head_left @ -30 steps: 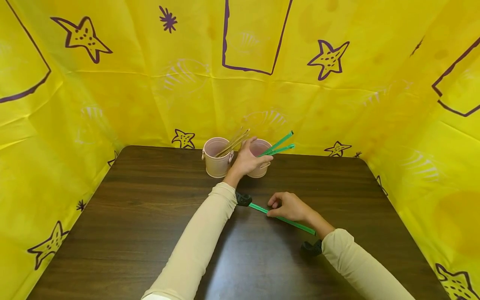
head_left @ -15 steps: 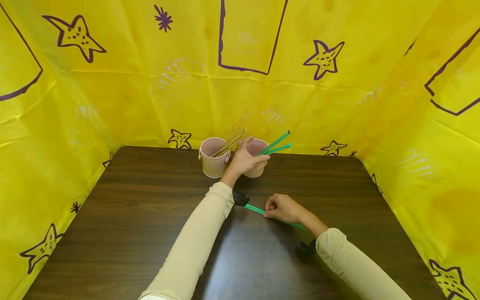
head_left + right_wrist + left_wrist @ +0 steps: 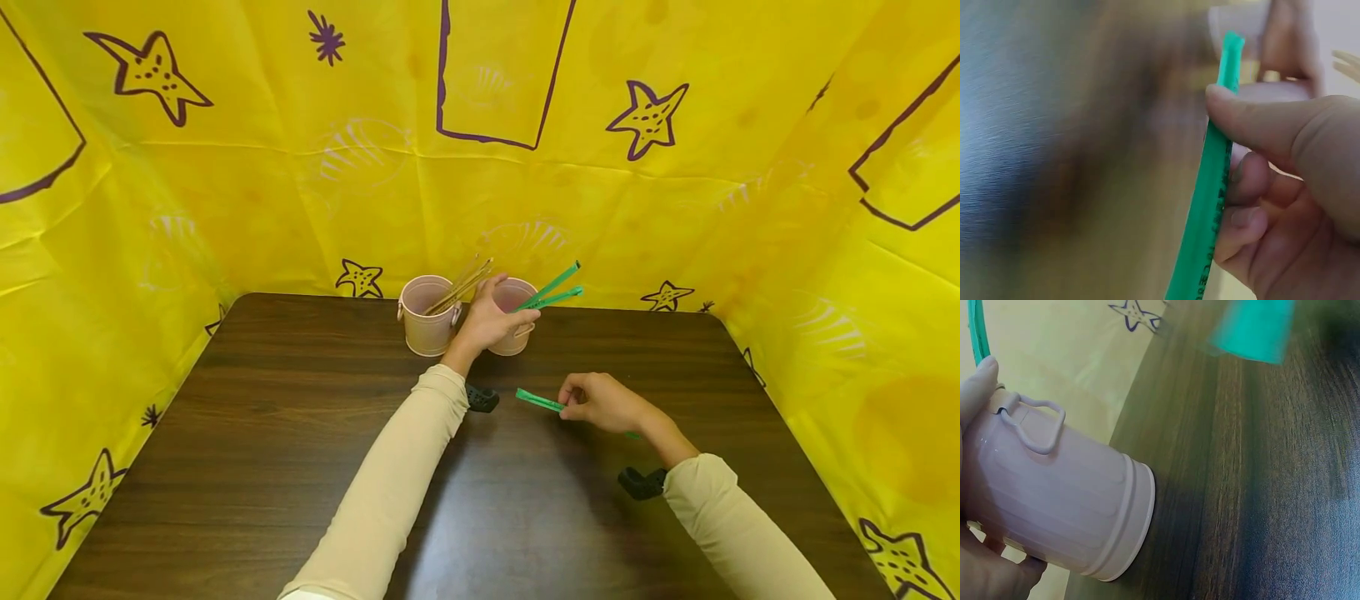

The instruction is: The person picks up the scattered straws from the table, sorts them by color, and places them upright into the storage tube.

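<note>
My left hand [image 3: 489, 322] grips the small pink bucket [image 3: 514, 337] on the right, near its rim. Two slim green strips [image 3: 558, 282] with dark marks lean out of that bucket to the right. In the left wrist view, the bucket [image 3: 1066, 487] and its wire handle show, with fingers on both sides. My right hand [image 3: 606, 403] pinches another long, slim green wrapped stick [image 3: 537, 399] between thumb and fingers. Dark printing runs along this green stick [image 3: 1204, 200] in the right wrist view. It is held off the table, and the hand hides its middle.
A second pink bucket [image 3: 428, 325], holding several thin tan sticks [image 3: 463, 289], stands just left of the gripped one. Both are near the back edge of the dark wooden table [image 3: 300, 450]. A yellow patterned cloth [image 3: 360, 192] hangs behind and at the sides.
The right hand has closed on the green stick, lifted it from the table and moved slightly right and away from me. The left hand keeps its hold on the bucket.
</note>
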The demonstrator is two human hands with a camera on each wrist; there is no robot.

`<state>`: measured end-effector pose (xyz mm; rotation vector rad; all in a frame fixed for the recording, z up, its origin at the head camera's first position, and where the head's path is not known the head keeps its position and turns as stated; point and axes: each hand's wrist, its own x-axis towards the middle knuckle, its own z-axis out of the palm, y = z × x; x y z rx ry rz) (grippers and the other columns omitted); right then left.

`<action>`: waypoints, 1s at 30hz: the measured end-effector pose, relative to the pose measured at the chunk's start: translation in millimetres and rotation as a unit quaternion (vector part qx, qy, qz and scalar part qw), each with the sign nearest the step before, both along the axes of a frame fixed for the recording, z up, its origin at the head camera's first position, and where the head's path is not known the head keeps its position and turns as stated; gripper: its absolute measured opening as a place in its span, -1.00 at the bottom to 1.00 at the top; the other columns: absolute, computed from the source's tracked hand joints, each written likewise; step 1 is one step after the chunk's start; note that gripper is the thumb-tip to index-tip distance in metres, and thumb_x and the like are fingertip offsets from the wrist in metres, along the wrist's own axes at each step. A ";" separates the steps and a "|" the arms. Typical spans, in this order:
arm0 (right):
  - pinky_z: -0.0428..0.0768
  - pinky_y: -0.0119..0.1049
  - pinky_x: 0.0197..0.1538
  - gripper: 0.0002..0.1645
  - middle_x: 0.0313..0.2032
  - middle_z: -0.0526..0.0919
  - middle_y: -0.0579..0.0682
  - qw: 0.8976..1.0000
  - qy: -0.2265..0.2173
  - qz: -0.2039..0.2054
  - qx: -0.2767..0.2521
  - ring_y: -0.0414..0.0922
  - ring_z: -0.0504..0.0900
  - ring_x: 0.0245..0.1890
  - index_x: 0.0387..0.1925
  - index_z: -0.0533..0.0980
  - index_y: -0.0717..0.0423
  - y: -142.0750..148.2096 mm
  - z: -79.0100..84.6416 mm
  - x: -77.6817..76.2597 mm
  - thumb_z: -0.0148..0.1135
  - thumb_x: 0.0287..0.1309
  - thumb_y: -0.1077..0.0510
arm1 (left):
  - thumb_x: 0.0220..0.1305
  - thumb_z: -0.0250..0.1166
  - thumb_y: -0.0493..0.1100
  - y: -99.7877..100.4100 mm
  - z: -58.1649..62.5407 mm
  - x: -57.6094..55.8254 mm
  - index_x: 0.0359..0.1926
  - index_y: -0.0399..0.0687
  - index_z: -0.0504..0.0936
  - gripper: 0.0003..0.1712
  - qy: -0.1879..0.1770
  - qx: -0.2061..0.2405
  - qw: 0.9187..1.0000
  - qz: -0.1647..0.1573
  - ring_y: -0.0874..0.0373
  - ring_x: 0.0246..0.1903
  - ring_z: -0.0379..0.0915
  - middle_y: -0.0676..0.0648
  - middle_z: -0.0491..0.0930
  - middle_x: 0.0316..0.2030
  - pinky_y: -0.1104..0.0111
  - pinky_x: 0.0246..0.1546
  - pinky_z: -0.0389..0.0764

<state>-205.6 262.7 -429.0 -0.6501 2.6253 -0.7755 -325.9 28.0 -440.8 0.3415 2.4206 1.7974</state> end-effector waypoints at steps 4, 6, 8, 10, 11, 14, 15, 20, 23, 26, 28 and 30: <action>0.52 -0.38 -0.29 -0.83 -0.30 0.65 -0.09 0.998 0.037 -0.011 -0.043 -0.20 0.51 -0.36 -0.09 0.65 0.05 6.2 19.2 0.2 0.35 0.31 0.14 | 0.12 0.53 0.23 -0.1 0.8 -0.2 0.58 0.15 0.07 0.16 0.007 0.003 1.000 0.004 -0.21 0.49 0.15 -0.07 0.04 0.53 -0.10 0.45 0.32; 0.53 -0.37 -0.32 -0.84 -0.31 0.66 -0.09 0.995 0.060 -0.030 -0.068 -0.19 0.53 -0.39 -0.09 0.65 -0.01 8.2 29.3 0.9 0.35 0.32 0.11 | 0.12 0.53 0.23 0.2 0.6 -0.3 0.58 0.14 0.07 0.15 0.009 0.003 1.000 0.004 -0.20 0.48 0.16 -0.08 0.05 0.53 -0.09 0.45 0.32; 0.53 -0.35 -0.37 -0.86 -0.33 0.67 -0.08 0.990 0.090 -0.058 -0.093 -0.19 0.53 -0.45 -0.11 0.64 -0.07 9.9 39.4 1.1 0.35 0.33 0.06 | 0.12 0.53 0.22 0.6 0.5 -0.4 0.58 0.13 0.08 0.15 0.010 0.003 1.000 0.003 -0.20 0.48 0.16 -0.08 0.06 0.53 -0.08 0.45 0.33; 0.52 -0.35 -0.39 -0.85 -0.35 0.68 -0.07 0.980 0.126 -0.096 -0.121 -0.19 0.53 -0.47 -0.13 0.63 -0.06 10.4 49.0 1.2 0.36 0.32 0.04 | 0.10 0.54 0.22 0.8 0.4 -0.5 0.58 0.12 0.09 0.16 0.010 0.002 1.000 0.004 -0.19 0.48 0.17 -0.08 0.07 0.52 -0.07 0.45 0.33; 0.51 -0.36 -0.39 -0.84 -0.36 0.68 -0.08 0.973 0.147 -0.116 -0.137 -0.20 0.53 -0.47 -0.13 0.63 -0.05 10.7 53.3 0.9 0.37 0.31 0.04 | 0.10 0.54 0.22 0.9 0.4 -0.6 0.58 0.12 0.09 0.16 0.010 0.001 1.000 0.004 -0.19 0.48 0.17 -0.08 0.07 0.52 -0.06 0.45 0.34; 0.46 -0.40 -0.41 -0.81 -0.38 0.64 -0.11 0.941 0.203 -0.178 -0.203 -0.22 0.48 -0.48 -0.13 0.62 0.09 10.5 64.2 -0.8 0.39 0.30 0.10 | 0.10 0.55 0.21 0.8 0.1 -0.9 0.58 0.13 0.09 0.17 0.010 -0.002 1.000 0.004 -0.19 0.48 0.17 -0.08 0.07 0.52 -0.06 0.44 0.34; 0.44 -0.41 -0.41 -0.81 -0.40 0.61 -0.13 0.927 0.219 -0.197 -0.232 -0.23 0.45 -0.48 -0.14 0.61 0.14 10.1 67.0 -1.6 0.39 0.29 0.14 | 0.10 0.54 0.22 0.7 0.0 -1.1 0.58 0.13 0.08 0.17 0.010 -0.004 1.000 0.004 -0.19 0.48 0.17 -0.08 0.07 0.52 -0.06 0.44 0.34; 0.37 -0.46 -0.47 -0.82 -0.52 0.53 -0.24 0.839 0.282 -0.263 -0.385 -0.28 0.38 -0.57 -0.19 0.57 0.28 5.9 75.5 -7.7 0.41 0.22 0.31 | 0.10 0.54 0.23 0.1 0.0 -1.4 0.58 0.14 0.08 0.16 0.012 -0.011 1.000 0.004 -0.20 0.48 0.18 -0.09 0.06 0.53 -0.07 0.43 0.35; 0.35 -0.48 -0.53 -0.84 -0.54 0.56 -0.20 0.789 0.307 -0.262 -0.463 -0.29 0.37 -0.64 -0.21 0.57 0.29 2.5 76.0 -13.2 0.40 0.19 0.36 | 0.10 0.54 0.23 0.1 0.2 -1.4 0.58 0.13 0.09 0.16 0.014 -0.010 1.000 0.005 -0.20 0.47 0.19 -0.10 0.07 0.52 -0.07 0.43 0.36; 0.32 -0.48 -0.58 -0.84 -0.54 0.55 -0.13 0.756 0.319 -0.245 -0.516 -0.27 0.34 -0.69 -0.19 0.58 0.35 -2.1 75.8 -17.3 0.38 0.20 0.39 | 0.10 0.55 0.21 0.7 -0.2 -1.8 0.58 0.11 0.09 0.17 0.016 -0.004 1.000 0.004 -0.20 0.47 0.20 -0.10 0.07 0.52 -0.07 0.43 0.36; 0.30 -0.47 -0.60 -0.82 -0.53 0.55 -0.11 0.744 0.321 -0.238 -0.535 -0.26 0.32 -0.70 -0.18 0.57 0.38 -5.7 75.3 -19.9 0.37 0.20 0.39 | 0.09 0.55 0.20 0.7 -0.9 -2.1 0.58 0.09 0.10 0.17 0.017 -0.004 1.000 0.004 -0.20 0.47 0.20 -0.11 0.08 0.52 -0.06 0.44 0.35; 0.30 -0.47 -0.61 -0.82 -0.53 0.56 -0.11 0.739 0.321 -0.240 -0.541 -0.25 0.32 -0.69 -0.18 0.58 0.36 -9.7 75.2 -23.1 0.39 0.19 0.37 | 0.09 0.56 0.20 0.6 -1.5 -2.4 0.58 0.08 0.11 0.17 0.019 -0.003 1.000 0.005 -0.19 0.47 0.19 -0.11 0.09 0.52 -0.06 0.45 0.34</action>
